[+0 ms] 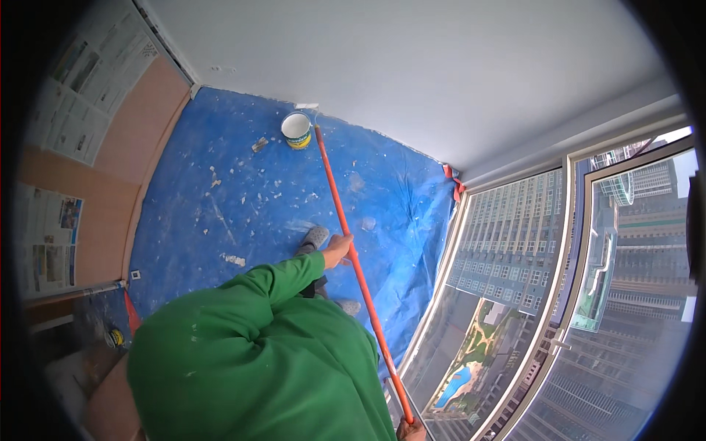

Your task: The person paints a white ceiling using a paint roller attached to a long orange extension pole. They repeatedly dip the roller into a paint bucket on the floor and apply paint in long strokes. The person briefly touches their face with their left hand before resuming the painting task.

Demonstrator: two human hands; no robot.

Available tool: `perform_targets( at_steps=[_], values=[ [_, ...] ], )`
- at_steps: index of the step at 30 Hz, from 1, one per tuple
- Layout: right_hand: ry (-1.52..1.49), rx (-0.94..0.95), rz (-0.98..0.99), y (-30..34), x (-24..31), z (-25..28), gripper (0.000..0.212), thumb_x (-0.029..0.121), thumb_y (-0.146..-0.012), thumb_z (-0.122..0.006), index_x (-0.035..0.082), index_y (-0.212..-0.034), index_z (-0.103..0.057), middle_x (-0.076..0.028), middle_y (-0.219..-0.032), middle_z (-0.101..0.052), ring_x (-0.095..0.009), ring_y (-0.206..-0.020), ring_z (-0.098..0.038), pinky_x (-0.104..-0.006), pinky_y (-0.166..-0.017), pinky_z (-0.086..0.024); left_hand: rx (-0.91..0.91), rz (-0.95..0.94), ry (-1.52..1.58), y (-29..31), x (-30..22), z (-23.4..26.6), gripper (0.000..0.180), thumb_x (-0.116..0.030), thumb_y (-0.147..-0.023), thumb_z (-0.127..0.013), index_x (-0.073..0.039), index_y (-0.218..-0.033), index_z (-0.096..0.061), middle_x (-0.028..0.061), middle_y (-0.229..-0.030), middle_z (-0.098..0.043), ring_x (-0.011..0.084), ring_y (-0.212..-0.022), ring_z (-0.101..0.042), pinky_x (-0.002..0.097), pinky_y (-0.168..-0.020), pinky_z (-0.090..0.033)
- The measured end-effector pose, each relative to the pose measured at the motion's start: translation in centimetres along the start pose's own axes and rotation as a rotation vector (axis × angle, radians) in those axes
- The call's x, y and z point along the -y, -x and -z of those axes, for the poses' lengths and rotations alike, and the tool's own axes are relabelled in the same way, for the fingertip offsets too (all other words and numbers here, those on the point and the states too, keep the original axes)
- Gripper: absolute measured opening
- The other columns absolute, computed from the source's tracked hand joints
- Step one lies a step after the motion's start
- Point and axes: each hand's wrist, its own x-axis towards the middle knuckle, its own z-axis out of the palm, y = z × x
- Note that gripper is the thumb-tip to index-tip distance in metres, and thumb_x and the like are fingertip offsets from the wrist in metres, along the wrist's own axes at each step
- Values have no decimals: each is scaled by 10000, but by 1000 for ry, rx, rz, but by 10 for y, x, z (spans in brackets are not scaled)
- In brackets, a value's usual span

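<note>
Green long-sleeved shirt (257,367) is filling the foreground; left hand (337,251) and right hand (412,431) are wrapping fingers around an orange paint-roller pole (373,316).

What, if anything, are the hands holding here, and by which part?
A long orange-red pole: the left hand grips it partway along its length, the right hand at its near end.

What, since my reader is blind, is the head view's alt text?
A person's left hand and right hand grip a long red pole, its white roller beside a round white and yellow bucket on blue plastic sheeting; framed glass windows at right.
</note>
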Motion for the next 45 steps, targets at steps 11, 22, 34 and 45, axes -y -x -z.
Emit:
perform_targets(
  at_steps=[11,22,34,45],
  values=[
    [247,-530,517,-18,396,320,197,317,-786,-712,174,-675,-634,-48,-587,-581,-259,-503,-560,-412,-454,-429,-12,113,365,-126,-134,78,276,-317,-942,-503,-46,-992,-486,141,-882,-632,310,-756,-676,499,-706,-515],
    [268,-451,614,-40,550,372,197,178,-714,-744,106,-878,-662,-76,-642,-575,-280,-557,-570,-407,-524,-408,-40,142,482,-189,-217,133,193,-201,-889,-585,-74,-1012,-509,129,-895,-641,289,-797,-666,495,-722,-516],
    [408,-514,746,-15,596,401,338,148,-705,-769,96,-1029,-686,-53,-642,-526,-222,-555,-529,-371,-528,-393,-80,175,492,-195,-251,150,216,-164,-852,-655,-32,-977,-538,147,-879,-653,292,-704,-666,462,-660,-540],
    [393,-450,685,-3,589,395,358,137,-720,-752,106,-1070,-683,-62,-663,-526,-240,-579,-537,-382,-548,-401,-24,151,364,-186,-254,160,169,-154,-852,-654,-51,-942,-554,132,-861,-656,296,-740,-671,444,-655,-540]
  ],
)
